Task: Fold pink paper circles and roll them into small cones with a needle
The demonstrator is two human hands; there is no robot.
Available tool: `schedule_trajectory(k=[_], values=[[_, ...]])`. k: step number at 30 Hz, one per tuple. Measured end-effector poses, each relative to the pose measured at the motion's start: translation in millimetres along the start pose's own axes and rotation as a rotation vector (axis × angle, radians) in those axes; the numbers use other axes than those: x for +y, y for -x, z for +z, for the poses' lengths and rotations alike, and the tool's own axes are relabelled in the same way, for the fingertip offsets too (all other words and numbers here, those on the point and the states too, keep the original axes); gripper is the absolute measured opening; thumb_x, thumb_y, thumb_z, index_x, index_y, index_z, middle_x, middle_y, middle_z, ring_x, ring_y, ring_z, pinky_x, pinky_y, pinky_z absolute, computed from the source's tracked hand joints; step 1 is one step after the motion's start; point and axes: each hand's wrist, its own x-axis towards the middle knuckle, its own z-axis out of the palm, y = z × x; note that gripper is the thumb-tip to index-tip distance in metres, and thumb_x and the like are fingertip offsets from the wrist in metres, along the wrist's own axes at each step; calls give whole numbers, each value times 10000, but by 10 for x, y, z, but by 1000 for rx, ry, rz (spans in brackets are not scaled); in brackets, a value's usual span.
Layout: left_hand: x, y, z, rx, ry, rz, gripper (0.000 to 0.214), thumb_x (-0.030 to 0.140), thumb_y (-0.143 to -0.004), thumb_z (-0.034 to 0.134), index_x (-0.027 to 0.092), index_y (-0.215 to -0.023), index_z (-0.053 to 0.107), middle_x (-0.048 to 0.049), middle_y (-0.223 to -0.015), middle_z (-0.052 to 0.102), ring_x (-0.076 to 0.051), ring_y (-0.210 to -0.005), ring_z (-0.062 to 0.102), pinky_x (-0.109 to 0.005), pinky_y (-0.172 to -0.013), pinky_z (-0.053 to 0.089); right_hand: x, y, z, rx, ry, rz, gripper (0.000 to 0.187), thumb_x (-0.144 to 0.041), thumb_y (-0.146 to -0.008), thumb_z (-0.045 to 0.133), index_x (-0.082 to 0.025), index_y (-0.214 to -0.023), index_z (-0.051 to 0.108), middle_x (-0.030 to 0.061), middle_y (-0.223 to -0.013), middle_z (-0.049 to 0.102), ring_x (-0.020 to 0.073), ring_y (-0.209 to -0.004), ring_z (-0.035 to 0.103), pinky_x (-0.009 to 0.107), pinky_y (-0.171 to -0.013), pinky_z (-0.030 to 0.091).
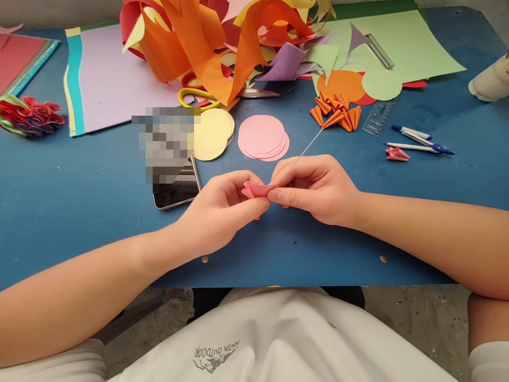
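Note:
My left hand (222, 209) is closed around a pink rolled paper cone (256, 190), its ruffled wide end toward the left. At the narrow tip, my right hand (318, 190) pinches the cone with thumb and fingers. A thin white thread (303, 154) runs from these fingertips up to a bunch of orange paper cones (338, 112) on the table. Beyond my hands lie stacked pink paper circles (262, 135) and pale yellow circles (212, 135). Another small pink folded cone (396, 154) rests to the right.
Yellow-handled scissors (199, 98) lie under orange paper scraps (199, 42). A phone (177, 188) is left of the circles. Pens (417, 146), a clear ruler (379, 116) and a white bottle-like object (491, 79) are at right. A ruffled paper flower (32, 116) sits far left.

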Motion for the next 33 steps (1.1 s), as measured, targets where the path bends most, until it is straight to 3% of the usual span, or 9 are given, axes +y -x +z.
schedule_trajectory(k=[11, 17, 24, 33], values=[[-45, -16, -42, -9, 69, 110, 151, 235, -822, 778, 189, -725, 673, -3, -688, 613, -129, -671, 560, -248, -597, 426, 4, -5, 15, 101, -11, 19, 131, -226, -757, 914, -180, -750, 792, 11, -704, 744, 120, -644, 678, 247, -590, 567], [-39, -25, -25, -49, 106, 96, 128, 227, -820, 801, 196, -757, 694, 16, -666, 601, -124, -651, 544, -246, -584, 405, -5, 7, 6, 81, -26, 54, 232, -275, -682, 964, -165, -800, 797, 20, -751, 756, 110, -603, 651, 244, -554, 541], [-44, -35, -42, -68, 80, 110, 146, 205, -838, 780, 184, -732, 682, 6, -677, 633, -115, -655, 550, -235, -591, 413, -36, 17, 10, 84, 6, 119, 239, -316, -706, 948, -164, -729, 766, 8, -682, 725, 94, -539, 595, 227, -483, 509], [-76, 16, -2, 37, -58, 229, 166, 248, -828, 845, 200, -780, 694, -18, -773, 726, -152, -725, 646, -256, -645, 516, -65, -14, 17, 90, -50, 143, 297, -339, -736, 934, -150, -678, 712, -21, -605, 634, 83, -525, 566, 209, -471, 488]])
